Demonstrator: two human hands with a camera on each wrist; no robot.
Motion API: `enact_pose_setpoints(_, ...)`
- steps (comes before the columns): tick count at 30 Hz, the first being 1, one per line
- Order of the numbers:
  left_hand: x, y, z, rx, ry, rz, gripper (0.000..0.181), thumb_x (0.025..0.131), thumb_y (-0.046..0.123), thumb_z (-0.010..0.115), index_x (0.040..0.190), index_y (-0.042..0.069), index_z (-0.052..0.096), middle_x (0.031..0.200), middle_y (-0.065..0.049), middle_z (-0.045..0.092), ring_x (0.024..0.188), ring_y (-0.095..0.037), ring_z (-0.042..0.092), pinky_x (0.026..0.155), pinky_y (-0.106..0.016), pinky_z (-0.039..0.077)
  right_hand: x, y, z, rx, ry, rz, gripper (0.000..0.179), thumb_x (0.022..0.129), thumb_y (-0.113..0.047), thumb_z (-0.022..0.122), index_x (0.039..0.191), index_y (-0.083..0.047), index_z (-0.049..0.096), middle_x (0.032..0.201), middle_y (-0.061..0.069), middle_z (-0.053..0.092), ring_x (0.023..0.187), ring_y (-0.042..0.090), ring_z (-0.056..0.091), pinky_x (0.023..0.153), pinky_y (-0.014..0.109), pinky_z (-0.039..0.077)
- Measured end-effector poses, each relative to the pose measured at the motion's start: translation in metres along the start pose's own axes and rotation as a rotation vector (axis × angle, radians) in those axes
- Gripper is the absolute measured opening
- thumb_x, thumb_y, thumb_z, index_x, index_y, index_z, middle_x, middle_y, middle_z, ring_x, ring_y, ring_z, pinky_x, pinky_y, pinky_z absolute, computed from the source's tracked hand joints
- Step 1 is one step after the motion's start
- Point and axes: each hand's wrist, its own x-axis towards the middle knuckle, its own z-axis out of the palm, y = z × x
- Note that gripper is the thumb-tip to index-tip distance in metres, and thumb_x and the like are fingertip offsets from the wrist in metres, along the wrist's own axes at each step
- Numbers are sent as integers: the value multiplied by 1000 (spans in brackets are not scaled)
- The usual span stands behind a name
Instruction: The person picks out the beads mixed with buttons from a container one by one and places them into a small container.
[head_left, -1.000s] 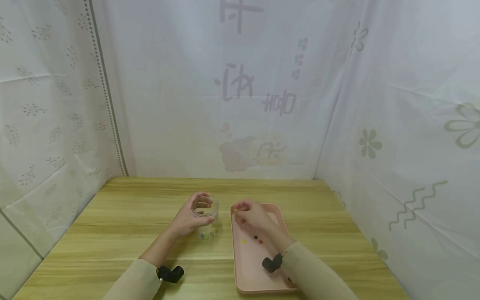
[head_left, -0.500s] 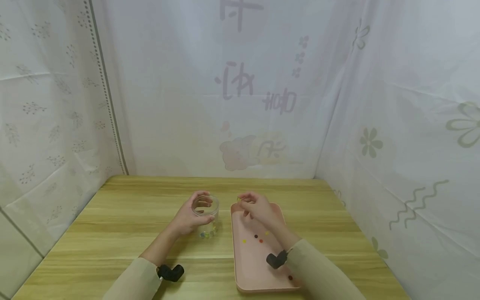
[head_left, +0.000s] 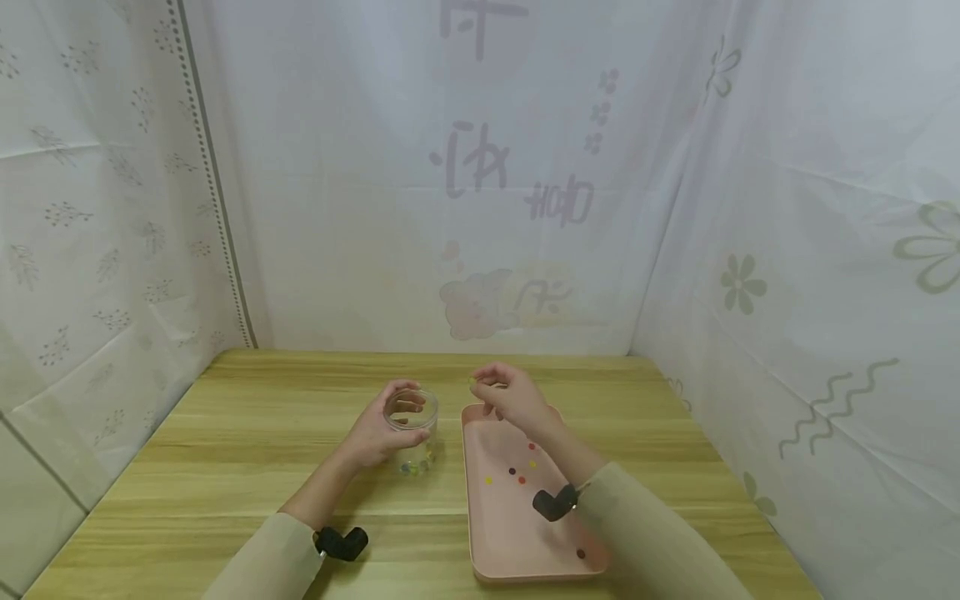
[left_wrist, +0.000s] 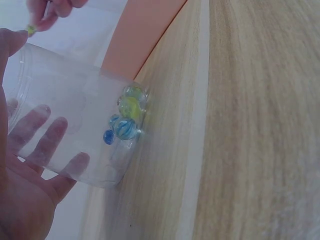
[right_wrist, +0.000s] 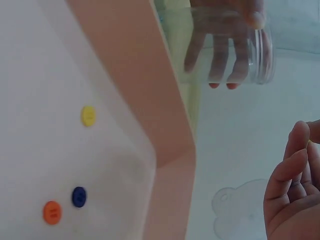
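Note:
My left hand [head_left: 372, 435] grips a clear plastic jar [head_left: 412, 452], thumb and fingers curled round its upper part. Its open mouth faces up in the head view. Glass marbles [left_wrist: 126, 128], blue-striped and yellow-green, lie at the jar's bottom in the left wrist view. Over the far end of the pink tray [head_left: 491, 560], my right hand [head_left: 513, 398] pinches a small yellow-green round piece [left_wrist: 31, 30] between thumb and fingertips. The fingers mostly cover it, so I cannot tell its kind.
Several buttons lie scattered in the tray, among them a yellow button [right_wrist: 88, 115], a dark blue button [right_wrist: 79, 197] and an orange button [right_wrist: 52, 212]. A dark button [head_left: 581, 553] sits near the tray's close right corner. Patterned curtains [head_left: 360, 208] hang around the wooden table [head_left: 225, 467].
My right hand has risen from the tray's far end, moving away from me with the small yellow-green piece. A red button has come into sight beside that wrist. The left hand and jar stay put.

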Motion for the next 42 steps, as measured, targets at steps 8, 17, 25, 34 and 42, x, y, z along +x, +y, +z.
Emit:
enact_pose_setpoints(8,1,1,-1,-10,-7,2,80,95,14,86,158,3,39,151,-31,56,140,-45,58,118,-70,46,4,-28,5,-18,-31,-9,31,104,-27,76,132,-15,73,116,6,75,78,23,70,61,28,51)
enact_pose_setpoints(17,1,0,-2,-24,-6,-6,79,94,14,86,158,4,40,152,-31,57,141,-47,57,118,-69,46,7,-50,17,-18,-75,-58,29,105,-20,74,132,-10,73,113,7,75,74,16,68,61,29,51)
enact_pose_setpoints(25,0,-1,-1,-28,-2,-3,78,93,14,86,157,7,41,151,-30,57,141,-46,58,119,-69,46,8,-58,28,-10,-127,-84,32,105,-20,74,133,-4,70,119,14,74,73,14,68,61,27,51)
enact_pose_setpoints(34,1,0,-2,-24,-4,-3,82,94,15,86,159,2,38,152,-31,56,141,-47,58,118,-69,46,14,-60,39,-26,-135,-81,33,105,-20,73,133,-4,70,117,12,74,72,15,68,60,26,50)
enact_pose_setpoints(42,2,0,-1,-34,-3,1,78,94,14,86,157,6,41,152,-33,55,142,-51,56,117,-67,48,15,-58,45,-44,-151,-66,32,106,-21,72,134,-4,69,118,11,73,73,15,68,61,25,49)
